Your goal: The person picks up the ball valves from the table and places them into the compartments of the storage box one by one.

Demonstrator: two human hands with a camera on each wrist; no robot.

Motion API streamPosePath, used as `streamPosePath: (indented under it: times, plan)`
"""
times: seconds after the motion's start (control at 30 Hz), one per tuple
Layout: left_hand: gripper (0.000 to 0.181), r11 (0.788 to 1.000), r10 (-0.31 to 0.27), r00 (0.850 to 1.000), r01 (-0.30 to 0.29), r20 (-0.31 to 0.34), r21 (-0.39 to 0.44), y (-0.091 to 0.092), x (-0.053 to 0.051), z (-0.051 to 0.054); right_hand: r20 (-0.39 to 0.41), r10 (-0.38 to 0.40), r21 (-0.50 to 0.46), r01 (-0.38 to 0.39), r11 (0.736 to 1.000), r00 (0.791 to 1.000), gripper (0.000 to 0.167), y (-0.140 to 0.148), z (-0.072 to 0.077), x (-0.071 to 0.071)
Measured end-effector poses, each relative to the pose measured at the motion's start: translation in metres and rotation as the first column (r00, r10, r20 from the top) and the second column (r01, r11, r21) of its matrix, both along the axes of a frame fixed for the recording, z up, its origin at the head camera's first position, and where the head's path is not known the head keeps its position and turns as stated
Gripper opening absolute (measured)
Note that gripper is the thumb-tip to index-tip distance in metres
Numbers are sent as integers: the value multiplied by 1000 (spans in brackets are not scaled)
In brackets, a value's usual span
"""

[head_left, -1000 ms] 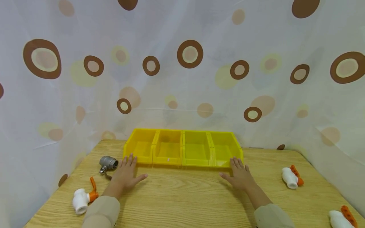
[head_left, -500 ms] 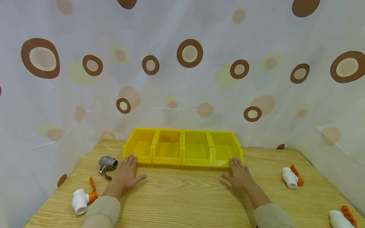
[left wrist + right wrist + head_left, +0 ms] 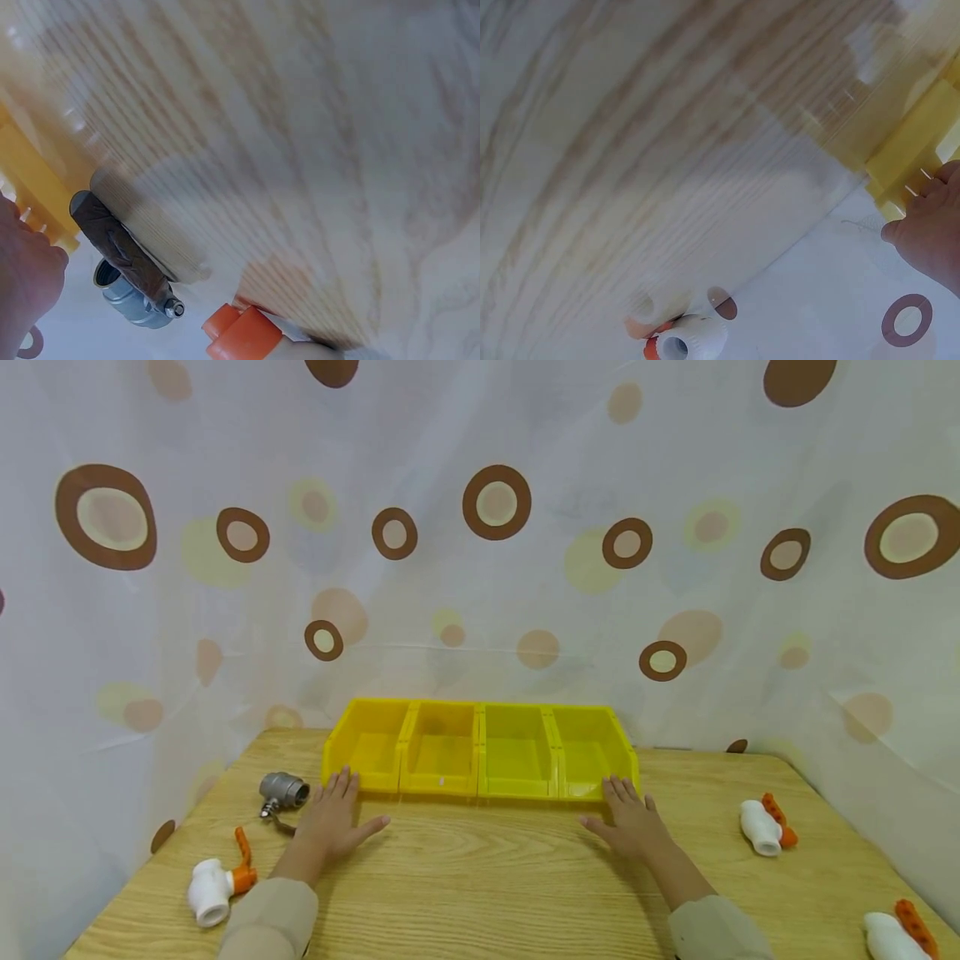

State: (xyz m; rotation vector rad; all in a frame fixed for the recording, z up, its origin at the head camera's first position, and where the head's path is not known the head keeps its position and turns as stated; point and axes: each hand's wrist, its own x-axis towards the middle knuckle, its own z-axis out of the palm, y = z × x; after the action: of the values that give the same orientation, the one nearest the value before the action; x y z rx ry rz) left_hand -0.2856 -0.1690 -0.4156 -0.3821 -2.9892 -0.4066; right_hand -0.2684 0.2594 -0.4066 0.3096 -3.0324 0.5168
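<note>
A row of joined yellow bins (image 3: 442,785) stands at the back of the wooden table. My left hand (image 3: 330,822) lies with straight fingers at the row's front left corner, thumb spread inward. At the front right corner my right hand (image 3: 630,827) mirrors it, fingers straight. Neither hand holds anything. Just left of the left hand lies a grey metal ball valve (image 3: 283,788); its dark lever (image 3: 120,244) shows in the left wrist view. Closer to me is a white plastic valve (image 3: 210,892) with an orange handle.
To the right lie two more white valves with orange handles, one farther back (image 3: 761,828) and one at the near right edge (image 3: 892,937). A spotted curtain (image 3: 480,585) hangs behind the table (image 3: 480,893) and along both sides.
</note>
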Motion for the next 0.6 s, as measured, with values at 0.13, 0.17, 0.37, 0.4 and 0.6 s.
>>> streamPosePath:
  times: [0.13,0.17,0.37,0.4,0.6]
  plan:
    - [90,1000,-4,1000,4,9,10,0,0,-3,-12,6,12,-6,1000,1000,84,1,-1,1]
    - [90,1000,-4,1000,4,12,13,0,1,-3,-13,7,16,-7,1000,1000,84,1,-1,1]
    - [91,1000,-6,1000,6,15,23,0,3,-2,-15,10,25,-10,1000,1000,83,2,-2,3]
    - [91,1000,-8,1000,8,12,22,0,3,-2,-17,10,22,-9,1000,1000,83,2,-2,3]
    - [90,1000,-17,1000,17,-6,20,1,3,-2,-22,9,17,-9,1000,1000,82,4,-2,4]
